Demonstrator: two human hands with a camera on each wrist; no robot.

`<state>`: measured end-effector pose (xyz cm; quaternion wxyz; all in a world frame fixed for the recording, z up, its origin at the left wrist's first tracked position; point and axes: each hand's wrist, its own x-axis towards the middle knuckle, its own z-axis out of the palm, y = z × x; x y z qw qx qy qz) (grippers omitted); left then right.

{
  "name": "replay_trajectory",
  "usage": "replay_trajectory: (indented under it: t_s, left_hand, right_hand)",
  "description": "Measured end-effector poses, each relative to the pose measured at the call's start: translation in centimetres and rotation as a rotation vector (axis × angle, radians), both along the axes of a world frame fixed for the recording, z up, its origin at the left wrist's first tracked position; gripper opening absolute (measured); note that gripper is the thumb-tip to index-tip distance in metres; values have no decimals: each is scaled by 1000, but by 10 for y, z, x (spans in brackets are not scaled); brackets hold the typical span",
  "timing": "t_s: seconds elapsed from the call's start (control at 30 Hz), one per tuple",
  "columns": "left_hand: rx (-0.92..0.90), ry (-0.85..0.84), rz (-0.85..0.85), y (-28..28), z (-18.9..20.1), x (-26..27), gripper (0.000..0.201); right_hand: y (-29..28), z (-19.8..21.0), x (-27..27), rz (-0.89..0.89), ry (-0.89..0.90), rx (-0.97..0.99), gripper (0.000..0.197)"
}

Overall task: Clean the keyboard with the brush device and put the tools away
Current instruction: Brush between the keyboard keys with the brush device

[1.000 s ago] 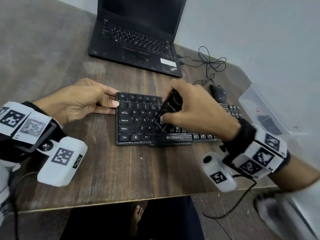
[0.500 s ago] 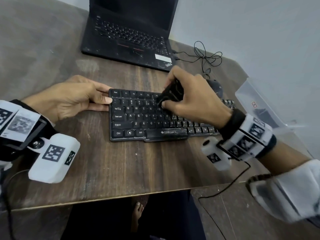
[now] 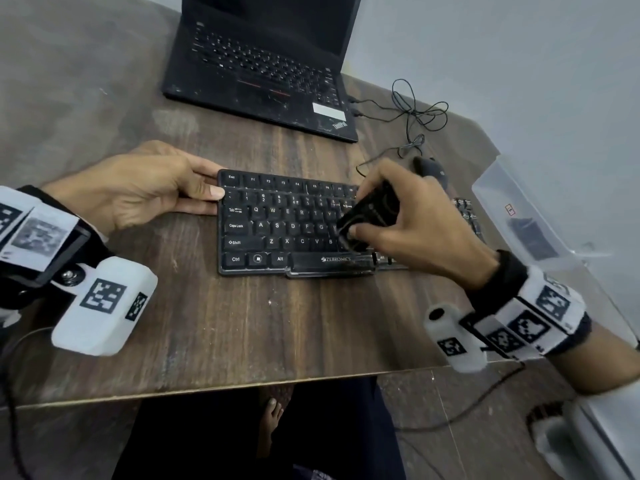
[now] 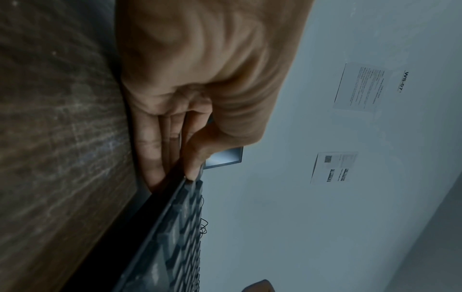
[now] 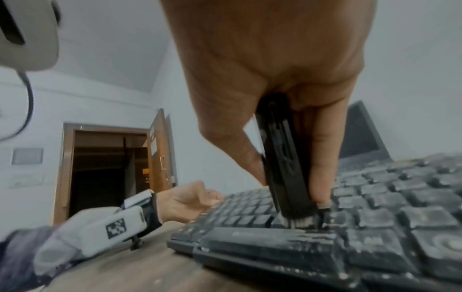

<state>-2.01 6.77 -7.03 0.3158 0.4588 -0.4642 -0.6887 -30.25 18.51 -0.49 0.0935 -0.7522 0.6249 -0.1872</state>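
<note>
1. The keyboard (image 3: 294,225) lies flat near the middle of the wooden table (image 3: 242,323), its long front edge facing the person, with a broad bare strip of wood between that edge and the table's near edge at 6 o'clock.
2. The left hand (image 3: 145,185) sits at the keyboard's 9 o'clock end: thumb on the top of the corner, straight fingers against the side edge, steadying it.
3. The right hand (image 3: 415,220) pinches the black brush device (image 3: 370,216) between thumb and fingers, held upright; its pale bristles (image 5: 300,221) touch the keys just above the space bar.
4. At 12 o'clock an open laptop (image 3: 263,67) stands apart from the keyboard, a band of bare wood between them.
5. At 2 o'clock a mouse (image 3: 429,168) with its tangled cable (image 3: 415,112) lies just beyond the right hand.
6. At 3 o'clock a clear plastic box (image 3: 519,216) stands by the table's right edge, close beside the keyboard's far end.
</note>
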Motion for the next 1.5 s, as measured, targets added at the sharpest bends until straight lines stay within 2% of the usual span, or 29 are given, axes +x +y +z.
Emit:
replay_trajectory:
  t_s: [0.07, 0.13, 0.17, 0.27, 0.3, 0.43, 0.57, 0.63, 0.7, 0.77, 0.9, 1.07, 1.23, 1.3, 1.4, 1.5]
  left_hand:
    - [-3, 3, -1, 0, 0, 0, 32]
    - [-5, 7, 3, 0, 0, 0, 33]
    - [-6, 8, 5, 0, 0, 0, 34]
    - [0, 10, 19, 1, 1, 0, 34]
    - [2, 11, 20, 1, 0, -1, 35]
    - [2, 5, 3, 0, 0, 0, 41]
    - [7, -4, 2, -1, 0, -1, 36]
    - [11, -2, 2, -1, 0, 0, 37]
    - [16, -5, -1, -1, -1, 0, 39]
    - [23, 2, -5, -2, 0, 0, 40]
    - [30, 5, 2, -2, -1, 0, 40]
    - [36, 9, -11, -1, 1, 0, 37]
    - [29, 7, -25, -2, -1, -1, 36]
    - [30, 7, -27, -4, -1, -1, 37]
    - [22, 23, -32, -4, -2, 1, 38]
    - [19, 30, -27, -7, -4, 4, 37]
  right_hand:
    - [5, -1, 3, 48, 10, -2, 36]
    - [12, -2, 11, 167, 17, 119, 36]
    - [11, -2, 11, 166, 33, 124, 36]
    - [-3, 3, 2, -36, 66, -84, 34]
    - [-2, 1, 2, -56, 60, -96, 34]
    - [23, -9, 15, 71, -22, 59, 35]
    - [22, -12, 4, -122, -22, -57, 36]
    - [27, -15, 12, -110, -34, -65, 36]
    - [33, -18, 25, -40, -82, 14, 36]
    - [32, -17, 26, -57, -111, 55, 35]
    - [30, -17, 23, -249, -88, -109, 35]
    - [41, -27, 54, -118, -173, -16, 35]
    - [40, -19, 20, -370, -75, -126, 32]
    - [43, -18, 36, -320, -73, -121, 34]
    - [48, -27, 78, -120, -141, -35, 36]
    - [45, -30, 77, -116, -172, -23, 36]
